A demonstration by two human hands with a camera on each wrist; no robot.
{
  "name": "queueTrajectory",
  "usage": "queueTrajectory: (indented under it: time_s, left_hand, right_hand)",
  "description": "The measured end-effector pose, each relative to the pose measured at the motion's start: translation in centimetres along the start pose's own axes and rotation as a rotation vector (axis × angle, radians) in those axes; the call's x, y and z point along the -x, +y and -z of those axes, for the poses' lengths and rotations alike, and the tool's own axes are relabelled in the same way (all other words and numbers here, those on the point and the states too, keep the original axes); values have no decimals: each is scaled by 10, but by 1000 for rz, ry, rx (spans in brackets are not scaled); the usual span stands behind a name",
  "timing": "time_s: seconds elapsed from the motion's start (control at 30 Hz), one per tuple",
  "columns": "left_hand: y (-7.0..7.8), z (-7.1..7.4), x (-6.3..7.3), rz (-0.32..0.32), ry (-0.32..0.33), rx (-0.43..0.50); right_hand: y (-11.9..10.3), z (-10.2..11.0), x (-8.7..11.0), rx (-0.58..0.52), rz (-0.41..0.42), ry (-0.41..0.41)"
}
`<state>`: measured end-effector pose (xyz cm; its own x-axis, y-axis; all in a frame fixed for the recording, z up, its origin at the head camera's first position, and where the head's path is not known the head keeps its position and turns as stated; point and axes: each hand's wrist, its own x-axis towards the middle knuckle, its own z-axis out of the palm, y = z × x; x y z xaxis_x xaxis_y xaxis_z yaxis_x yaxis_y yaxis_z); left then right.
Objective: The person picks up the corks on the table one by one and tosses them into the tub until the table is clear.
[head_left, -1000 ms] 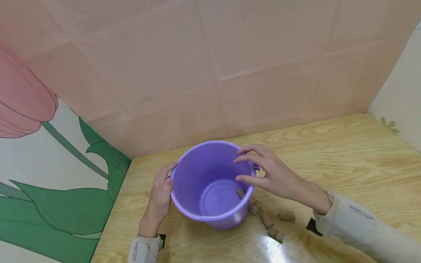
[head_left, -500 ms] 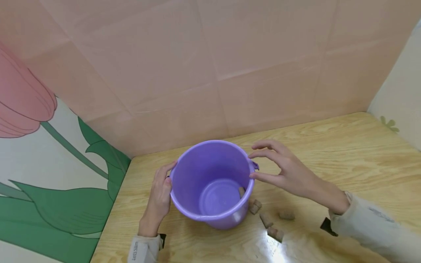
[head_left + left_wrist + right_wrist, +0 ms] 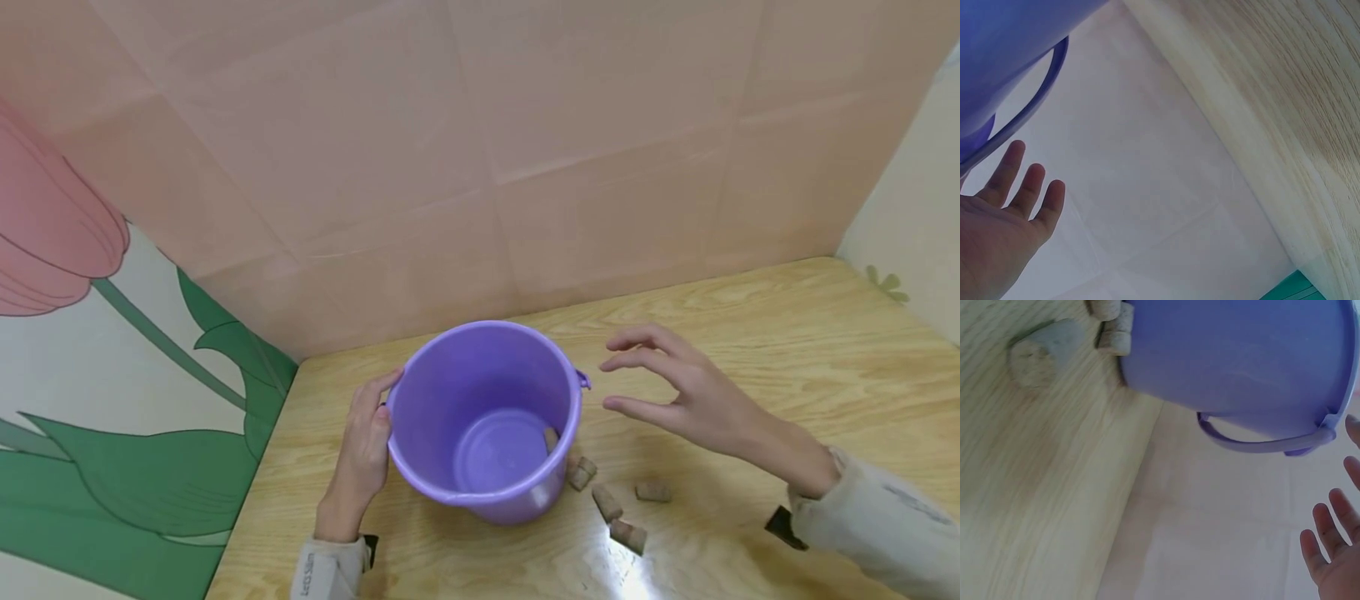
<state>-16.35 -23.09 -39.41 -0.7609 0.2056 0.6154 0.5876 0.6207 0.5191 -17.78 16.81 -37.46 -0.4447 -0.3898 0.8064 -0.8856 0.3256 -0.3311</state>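
Note:
A purple plastic bucket (image 3: 480, 367) stands on the wood-patterned table, its mouth turned up toward the head camera. At its left rim my left hand (image 3: 364, 442) holds it by thumb and index finger near the handle ear; in the left wrist view the other fingers (image 3: 1027, 190) extend free below the bucket handle (image 3: 1041, 94). A cork (image 3: 551, 439) lies inside near the right wall. My right hand (image 3: 697, 400) hovers right of the bucket, thumb and fingers spread, holding nothing. Several corks lie outside, including one cork (image 3: 654, 492) below that hand.
Close to the bucket's right foot are a cork (image 3: 582, 473) and others, with one cork (image 3: 628, 536) nearer the front. The table (image 3: 795, 350) meets a pink-covered wall (image 3: 600, 167) behind. A tulip-printed panel (image 3: 120, 483) borders the left side.
My right hand has drawn back from over the bucket's mouth, moving right past the rim with spread fingers. My left hand and the bucket stay in place.

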Motion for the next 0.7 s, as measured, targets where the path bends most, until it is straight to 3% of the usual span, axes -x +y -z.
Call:
queueTrajectory:
  time_s: [0.17,0.4,0.7]
  left_hand:
    - [0,0,0,-6,-1,-8]
    - [-1,0,0,0,-6,-7]
    - [-1,0,-1,-1,-8,-1]
  right_hand:
    - [5,3,9,40,5,-42]
    - [7,8,25,114,-55,-162]
    - [9,8,40,199,-118,-226]
